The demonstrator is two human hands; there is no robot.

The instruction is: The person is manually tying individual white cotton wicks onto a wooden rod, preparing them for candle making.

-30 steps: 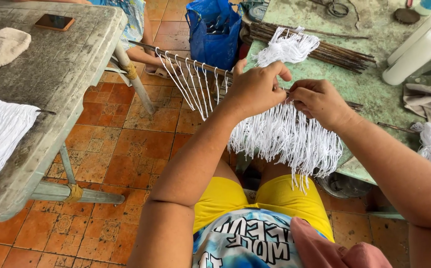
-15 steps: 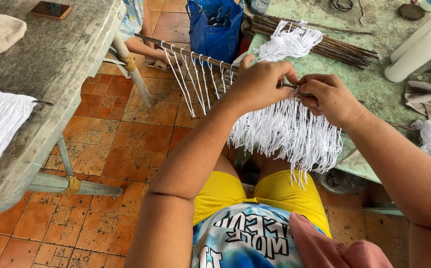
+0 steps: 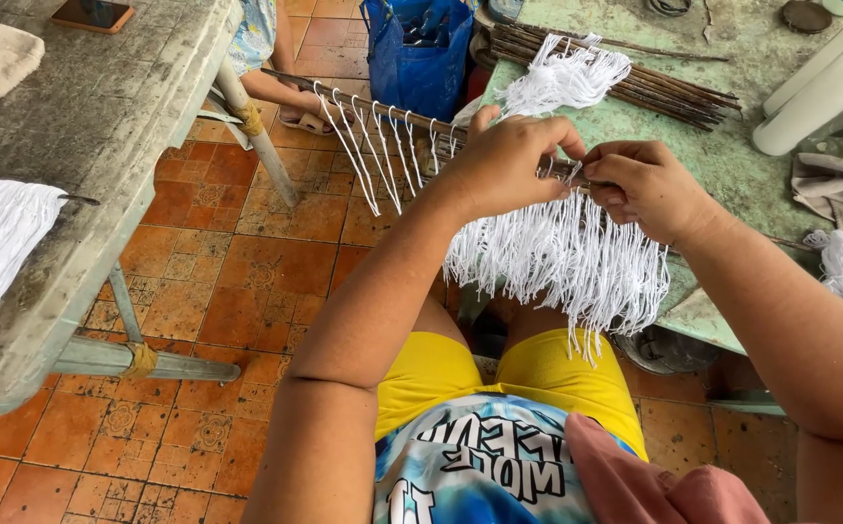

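**Two hands closed on one stick hung with white cord**

The left hand point(image 3: 504, 165) is closed over a thin brown stick point(image 3: 363, 100), fingers curled above it and the thumb raised behind. The right hand point(image 3: 647, 187) is pinched shut on the same stick just beside the left, the fingertips of both almost touching. One stick is held; it is carried level above the lap and reaches away to the left. A dense fringe of white cord point(image 3: 567, 252) is hung from it under both hands. Further along the stick, about seven separate cord loops point(image 3: 383, 150) are spaced apart. One loose bunch of white cord point(image 3: 562, 78) is laid on the green surface point(image 3: 722, 155) behind the hands, against one bundle of spare sticks point(image 3: 654, 82). Two white cylinders point(image 3: 819, 92) are seen at the far right. One blue bag point(image 3: 417, 53) is stood on the tiled floor point(image 3: 237, 291). One grey surface point(image 3: 101, 126) at the left carries one phone point(image 3: 92, 14).
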